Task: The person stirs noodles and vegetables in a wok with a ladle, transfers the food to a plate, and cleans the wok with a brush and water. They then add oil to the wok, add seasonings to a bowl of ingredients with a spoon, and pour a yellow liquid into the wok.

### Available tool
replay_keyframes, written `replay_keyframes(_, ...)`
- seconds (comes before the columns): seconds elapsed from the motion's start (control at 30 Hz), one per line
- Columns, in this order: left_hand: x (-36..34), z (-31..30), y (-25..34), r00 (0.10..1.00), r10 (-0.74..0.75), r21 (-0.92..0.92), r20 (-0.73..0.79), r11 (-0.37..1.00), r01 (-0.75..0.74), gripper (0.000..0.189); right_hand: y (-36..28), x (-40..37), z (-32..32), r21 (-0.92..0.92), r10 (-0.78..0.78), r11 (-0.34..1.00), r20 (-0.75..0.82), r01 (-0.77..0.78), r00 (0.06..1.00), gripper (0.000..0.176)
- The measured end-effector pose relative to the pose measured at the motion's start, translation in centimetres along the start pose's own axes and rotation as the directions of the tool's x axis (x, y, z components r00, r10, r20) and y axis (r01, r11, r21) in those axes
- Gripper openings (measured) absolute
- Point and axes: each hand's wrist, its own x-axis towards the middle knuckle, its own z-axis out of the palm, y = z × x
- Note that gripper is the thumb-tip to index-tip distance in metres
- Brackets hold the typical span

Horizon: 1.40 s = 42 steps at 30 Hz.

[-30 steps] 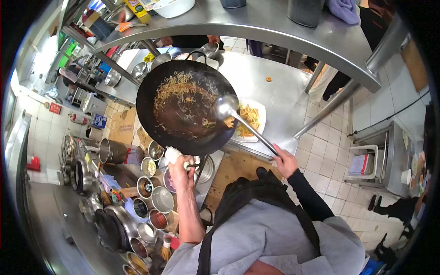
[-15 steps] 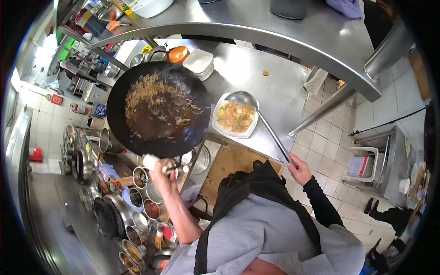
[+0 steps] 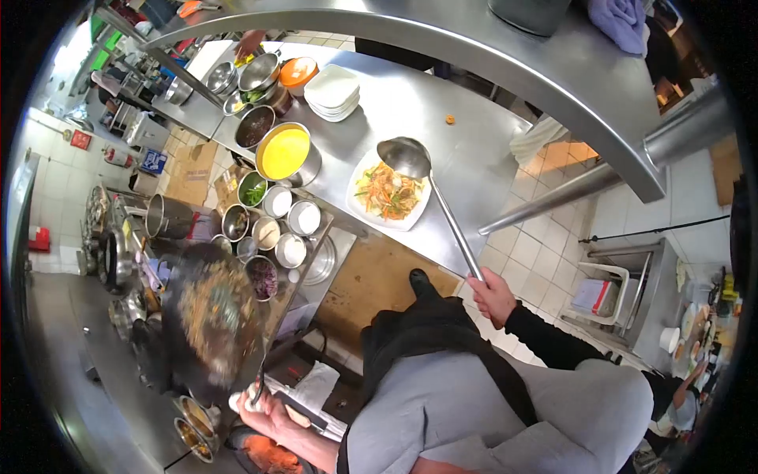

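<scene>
My left hand [image 3: 267,412] is closed around the handle of a black wok [image 3: 178,316], with a white cloth in the grip. Noodles [image 3: 219,316] fill the middle of the wok, smeared by motion. In my right hand [image 3: 493,297] is the handle of a long steel ladle [image 3: 452,217]. The ladle's bowl hangs over the far edge of a square white plate [image 3: 404,224]. A heap of mixed noodles and vegetables [image 3: 388,193] lies on that plate, which stands on the steel counter [image 3: 466,154].
A pot of yellow liquid [image 3: 285,152] stands left of the plate, among several small pots of ingredients. Behind it is a stack of white dishes [image 3: 332,88] beside an orange bowl [image 3: 299,73]. A steel shelf [image 3: 442,39] crosses above the counter. Another person's hand [image 3: 251,41] shows at the back.
The wok has swung from over the counter's left side down and left toward the stove, my left hand with it. Pots it covered now show. The ladle stays over the plate.
</scene>
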Motion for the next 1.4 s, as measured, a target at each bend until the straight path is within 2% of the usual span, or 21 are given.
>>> replay_keyframes(0.13,-3.1,-6.4,2.7,0.937,0.213,-0.163,-0.278,0.95,-0.265,0.028,-0.9,0.9,2.5,-0.06,0.049,0.998,0.199,-0.038,0.979,0.013)
replay_keyframes(0.17,-3.8,-9.5,4.1,0.954,0.199,-0.183,-0.222,0.953,-0.242,0.028,-1.0,1.2,3.5,-0.091,0.047,0.996,0.237,-0.026,0.97,0.012)
replay_keyframes(0.23,-4.7,-16.0,6.3,0.825,0.385,0.013,-0.414,0.908,-0.418,0.029,-1.1,1.9,6.3,-0.152,0.052,0.988,0.32,-0.003,0.946,0.011)
replay_keyframes(0.33,-5.2,-30.3,9.2,0.653,0.607,0.246,-0.453,0.789,-0.563,0.03,-1.4,3.0,12.6,-0.309,-0.012,0.935,0.458,0.172,0.889,0.009)
replay_keyframes(0.43,-8.6,-32.5,9.2,0.511,0.646,0.318,-0.568,0.744,-0.587,0.028,-1.7,3.2,21.2,-0.464,-0.064,0.788,0.592,0.405,0.803,0.009)
replay_keyframes(0.53,-12.4,-36.4,9.5,0.573,0.505,0.089,-0.646,0.795,-0.6,0.029,2.1,5.3,30.3,-0.27,-0.255,0.616,0.821,0.74,0.512,0.014)
replay_keyframes(0.57,-15.9,-40.4,11.3,0.955,0.219,0.163,-0.202,0.969,-0.187,0.027,2.9,4.8,32.8,-0.222,-0.258,0.607,0.853,0.763,0.453,0.013)
replay_keyframes(0.6,-13.7,-36.9,7.6,0.358,0.573,0.214,-0.738,0.701,-0.68,0.022,3.1,4.0,36.9,-0.146,-0.235,0.598,0.908,0.788,0.346,0.012)
replay_keyframes(0.67,-15.5,-36.6,7.0,0.312,0.411,0.102,-0.857,0.728,-0.678,0.014,2.5,-0.4,43.2,-0.213,-0.062,0.664,0.94,0.717,0.337,0.013)
replay_keyframes(0.7,-16.0,-40.5,6.0,0.455,0.456,0.021,-0.765,0.724,-0.69,0.011,0.8,-3.7,46.0,-0.288,0.1,0.722,0.943,0.629,0.317,0.019)
replay_keyframes(0.77,-16.5,-39.8,5.6,0.498,0.473,-0.093,-0.727,0.65,-0.754,0.01,0.9,-7.3,50.6,-0.347,0.295,0.768,0.938,0.539,0.184,0.033)
replay_keyframes(0.8,-14.8,-41.3,5.2,0.383,0.409,-0.089,-0.829,0.579,-0.81,0.009,1.8,-7.8,52.1,-0.305,0.289,0.793,0.95,0.527,0.115,0.041)
replay_keyframes(0.87,-13.9,-43.9,3.4,0.617,0.422,-0.352,-0.665,0.551,-0.756,0.013,5.1,-6.2,55.0,-0.071,0.093,0.476,0.995,0.876,0.03,0.048)
replay_keyframes(0.9,-13.1,-43.0,3.6,0.626,0.383,-0.379,-0.679,0.548,-0.746,0.012,7.2,-3.1,55.9,0.011,0.098,0.325,0.994,0.946,-0.045,0.047)
replay_keyframes(0.97,-11.0,-44.0,5.2,0.668,0.335,-0.477,-0.664,0.498,-0.724,0.013,12.0,-3.9,57.7,-0.128,0.194,0.379,0.979,0.917,0.056,0.043)
replay_keyframes(1.03,-6.9,-46.7,5.1,0.643,0.301,-0.469,-0.704,0.482,-0.74,0.014,15.5,-1.5,60.6,-0.199,0.325,0.384,0.943,0.901,0.07,0.041)
replay_keyframes(1.1,-3.1,-44.3,6.7,0.505,0.288,-0.363,-0.814,0.426,-0.829,0.014,18.0,0.8,65.1,-0.177,0.407,0.349,0.913,0.92,0.021,0.038)
replay_keyframes(1.2,2.8,-46.2,6.8,0.49,0.298,-0.374,-0.819,0.369,-0.851,0.014,20.2,0.6,72.5,-0.381,0.602,0.485,0.799,0.787,0.016,0.032)
replay_keyframes(1.33,8.3,-49.8,7.8,0.603,0.307,-0.466,-0.736,0.416,-0.781,0.013,23.3,-4.7,82.8,-0.466,0.771,0.459,0.632,0.756,-0.078,0.023)
replay_keyframes(1.37,8.5,-49.1,8.1,0.591,0.285,-0.454,-0.755,0.424,-0.784,0.015,26.4,-4.1,85.1,-0.437,0.762,0.561,0.605,0.702,-0.232,0.022)
replay_keyframes(1.4,7.7,-47.2,9.1,0.584,0.259,-0.45,-0.77,0.429,-0.783,0.017,26.5,-7.7,87.1,-0.468,0.814,0.51,0.534,0.721,-0.229,0.024)
